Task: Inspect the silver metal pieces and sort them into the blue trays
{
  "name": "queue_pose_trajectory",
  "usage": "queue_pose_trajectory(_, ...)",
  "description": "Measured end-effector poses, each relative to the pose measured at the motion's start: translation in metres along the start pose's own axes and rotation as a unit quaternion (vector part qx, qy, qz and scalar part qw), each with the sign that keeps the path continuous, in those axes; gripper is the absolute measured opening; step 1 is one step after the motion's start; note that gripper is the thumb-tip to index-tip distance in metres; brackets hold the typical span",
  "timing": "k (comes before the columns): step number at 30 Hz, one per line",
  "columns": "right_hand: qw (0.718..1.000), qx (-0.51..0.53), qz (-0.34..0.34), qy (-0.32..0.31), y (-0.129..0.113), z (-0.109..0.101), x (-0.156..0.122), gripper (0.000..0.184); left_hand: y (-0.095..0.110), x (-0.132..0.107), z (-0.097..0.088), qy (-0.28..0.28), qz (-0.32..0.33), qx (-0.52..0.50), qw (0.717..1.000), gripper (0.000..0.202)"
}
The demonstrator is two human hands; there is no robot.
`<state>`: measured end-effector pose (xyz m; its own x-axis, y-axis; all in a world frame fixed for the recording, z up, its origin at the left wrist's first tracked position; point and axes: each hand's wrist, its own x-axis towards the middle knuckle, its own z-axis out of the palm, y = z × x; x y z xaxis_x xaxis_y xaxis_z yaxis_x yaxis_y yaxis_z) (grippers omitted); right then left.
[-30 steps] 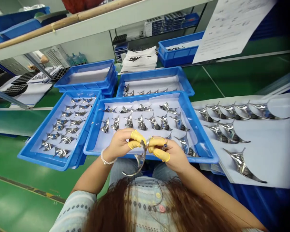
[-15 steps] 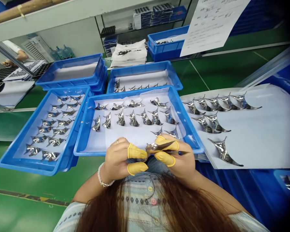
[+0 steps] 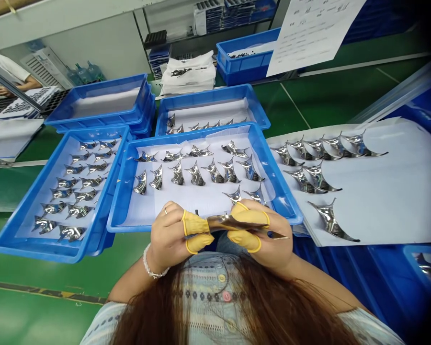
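My left hand (image 3: 168,235) and my right hand (image 3: 264,239) wear yellow finger cots. Between them they pinch a polished curved metal piece (image 3: 230,223), its pointed tip reaching right past my right fingers. Its lower edge is hidden behind the cots. Both hands are just in front of a blue tray (image 3: 118,187) lined with white sheet, which holds several matching metal pieces in rows. The nearest of these, a metal piece (image 3: 234,195), lies a little above my right hand. A white sheet (image 3: 388,206) to my right holds several more pieces.
A second blue tray (image 3: 39,254) of pieces stands on the left, and a third (image 3: 211,94) stands beyond the main one. Farther back are a stacked blue tray (image 3: 104,103), a tray of small black parts (image 3: 244,52), white cloths (image 3: 188,79) and a hanging paper (image 3: 309,38). A person's arm (image 3: 21,84) shows far left.
The metal piece has turned from hanging below my hands to lying level, tip to the right. My hands have spread slightly apart, and the view has shifted a little.
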<state>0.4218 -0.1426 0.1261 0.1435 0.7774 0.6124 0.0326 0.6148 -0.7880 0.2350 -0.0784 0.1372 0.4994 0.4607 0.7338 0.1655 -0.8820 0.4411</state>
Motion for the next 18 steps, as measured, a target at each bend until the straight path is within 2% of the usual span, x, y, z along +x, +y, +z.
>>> queue_pose_trajectory(6, 0.998, -0.058, -0.037, -0.013, -0.004, -0.001, 0.004, 0.006, -0.004, -0.004, 0.001, -0.009, -0.02, -0.02, 1.0, 0.028)
queue_pose_trajectory(11, 0.991, -0.106, -0.065, -0.038, -0.012, -0.002, 0.008, 0.014, -0.006, -0.005, 0.001, -0.021, -0.044, -0.045, 0.998, 0.031)
queue_pose_trajectory(18, 0.988, -0.136, -0.069, -0.039, -0.012, -0.003, 0.006, 0.013, -0.007, -0.006, 0.003, -0.031, -0.052, -0.07, 0.996, 0.028)
